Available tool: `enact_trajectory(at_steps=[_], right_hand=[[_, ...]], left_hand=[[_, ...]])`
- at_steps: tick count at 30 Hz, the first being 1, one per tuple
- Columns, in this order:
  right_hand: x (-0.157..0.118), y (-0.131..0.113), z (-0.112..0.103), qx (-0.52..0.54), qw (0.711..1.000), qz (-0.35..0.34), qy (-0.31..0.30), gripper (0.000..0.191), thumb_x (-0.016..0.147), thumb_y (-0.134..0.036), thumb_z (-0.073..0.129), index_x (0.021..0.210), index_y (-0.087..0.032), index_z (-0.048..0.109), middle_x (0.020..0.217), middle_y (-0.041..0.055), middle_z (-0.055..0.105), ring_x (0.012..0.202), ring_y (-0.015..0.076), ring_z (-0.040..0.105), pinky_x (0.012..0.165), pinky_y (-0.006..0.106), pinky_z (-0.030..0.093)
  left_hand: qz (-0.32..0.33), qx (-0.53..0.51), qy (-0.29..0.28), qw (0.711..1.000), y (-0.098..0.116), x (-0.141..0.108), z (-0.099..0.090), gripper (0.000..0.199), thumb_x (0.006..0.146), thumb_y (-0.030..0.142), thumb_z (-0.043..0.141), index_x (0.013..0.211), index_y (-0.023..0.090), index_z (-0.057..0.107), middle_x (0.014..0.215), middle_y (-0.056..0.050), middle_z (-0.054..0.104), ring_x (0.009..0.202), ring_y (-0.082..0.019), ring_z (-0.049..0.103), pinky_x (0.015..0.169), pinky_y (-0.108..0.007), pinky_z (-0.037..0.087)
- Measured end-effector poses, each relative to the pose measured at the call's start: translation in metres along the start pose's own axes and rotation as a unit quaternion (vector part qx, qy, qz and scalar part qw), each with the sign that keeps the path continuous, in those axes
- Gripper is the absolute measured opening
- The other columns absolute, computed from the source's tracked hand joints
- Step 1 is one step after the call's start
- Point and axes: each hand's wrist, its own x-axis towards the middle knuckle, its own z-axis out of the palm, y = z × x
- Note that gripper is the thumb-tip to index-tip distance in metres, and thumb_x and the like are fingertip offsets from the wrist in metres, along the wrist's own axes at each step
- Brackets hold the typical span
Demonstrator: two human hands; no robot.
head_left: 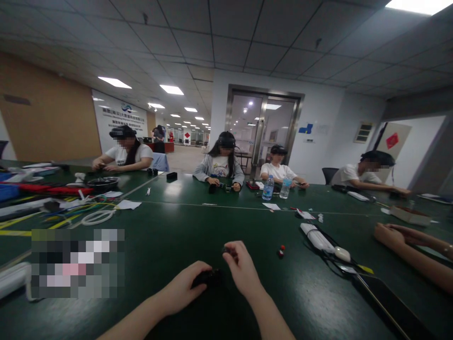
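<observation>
My left hand (182, 289) is closed around a small black object (209, 277) just above the green table (269, 302). Its exact kind is too dark to make out. To the right and slightly farther off, my right hand (243, 268) is raised, with thumb and fingers pinched on a small dark piece (225, 250). That piece is apart from the black object, and its kind cannot be read. A little red and black item (281, 251) lies on the table to the right of my right hand.
At the right lie a white power strip (317, 237), a white mouse-like item (342, 254) and a black phone-like slab (389, 302). Another person's hands (391, 236) rest beyond. Cables (97, 217) spread at the left. Two water bottles (268, 188) stand before seated people.
</observation>
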Motion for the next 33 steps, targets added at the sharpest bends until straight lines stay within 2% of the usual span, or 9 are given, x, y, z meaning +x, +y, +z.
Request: enact_trajectory(at_steps=[1,3,6,9,12,18,23,33], right_hand=[[0.002,0.002,-0.003,0.018,0.999,0.008,0.042,0.019,0.081,-0.027,0.047,0.098,-0.021,0.054,0.095,0.0042,0.054,0.085,0.0183,0.053,0.075,0.032,0.043],[0.004,0.006,-0.007,0.060,0.994,0.044,0.085,0.024,0.083,-0.034,0.045,0.101,-0.021,0.052,0.094,0.0047,0.055,0.083,0.0193,0.054,0.072,0.032,0.044],[0.005,0.012,-0.009,0.109,0.985,0.080,0.104,0.026,0.083,-0.038,0.045,0.102,-0.021,0.051,0.089,0.0046,0.056,0.077,0.0188,0.054,0.066,0.032,0.045],[0.003,0.013,-0.006,0.137,0.980,0.084,0.118,0.031,0.081,-0.039,0.048,0.105,-0.021,0.051,0.092,0.0051,0.056,0.079,0.0190,0.054,0.066,0.031,0.045],[0.002,0.010,-0.004,0.147,0.977,0.092,0.121,0.035,0.080,-0.041,0.049,0.109,-0.022,0.051,0.097,0.0053,0.057,0.082,0.0195,0.055,0.068,0.032,0.046],[0.001,0.007,-0.005,0.140,0.980,0.094,0.109,0.033,0.080,-0.044,0.047,0.104,-0.023,0.055,0.090,0.0040,0.057,0.077,0.0187,0.054,0.066,0.031,0.046],[0.002,0.008,-0.004,0.143,0.979,0.090,0.109,0.033,0.080,-0.045,0.049,0.104,-0.022,0.055,0.092,0.0046,0.057,0.080,0.0193,0.054,0.069,0.032,0.046],[0.002,0.014,-0.003,0.148,0.974,0.090,0.143,0.039,0.079,-0.049,0.048,0.107,-0.023,0.055,0.087,0.0044,0.058,0.072,0.0180,0.053,0.061,0.030,0.044]], left_hand=[[0.000,0.000,-0.001,1.000,0.001,0.000,0.000,0.036,0.075,0.019,0.052,0.110,0.024,0.053,0.111,-0.001,0.056,0.102,-0.016,0.050,0.093,-0.030,0.037],[0.001,-0.001,-0.008,1.000,0.002,-0.001,-0.002,0.036,0.076,0.019,0.051,0.111,0.025,0.053,0.113,-0.001,0.055,0.103,-0.016,0.050,0.093,-0.030,0.037],[0.002,0.001,-0.015,1.000,0.005,-0.002,-0.004,0.036,0.077,0.020,0.051,0.112,0.026,0.053,0.114,-0.001,0.055,0.104,-0.016,0.050,0.094,-0.031,0.036],[0.002,0.001,-0.020,1.000,0.005,-0.002,-0.005,0.036,0.078,0.021,0.051,0.113,0.026,0.052,0.115,-0.001,0.054,0.105,-0.017,0.049,0.095,-0.031,0.036],[0.002,-0.002,-0.023,1.000,0.004,-0.002,-0.005,0.036,0.078,0.022,0.051,0.113,0.027,0.052,0.116,0.000,0.053,0.105,-0.016,0.049,0.094,-0.031,0.036],[-0.007,-0.003,-0.028,1.000,0.003,-0.002,-0.005,0.037,0.079,0.024,0.051,0.115,0.027,0.052,0.118,-0.002,0.052,0.105,-0.018,0.049,0.093,-0.033,0.037],[-0.003,-0.004,-0.023,1.000,0.002,-0.002,-0.004,0.037,0.078,0.025,0.052,0.115,0.028,0.051,0.117,-0.001,0.052,0.105,-0.017,0.049,0.093,-0.032,0.037],[0.019,0.010,-0.018,1.000,0.001,0.000,-0.004,0.036,0.077,0.022,0.051,0.113,0.025,0.053,0.114,-0.002,0.054,0.103,-0.017,0.050,0.092,-0.030,0.037]])
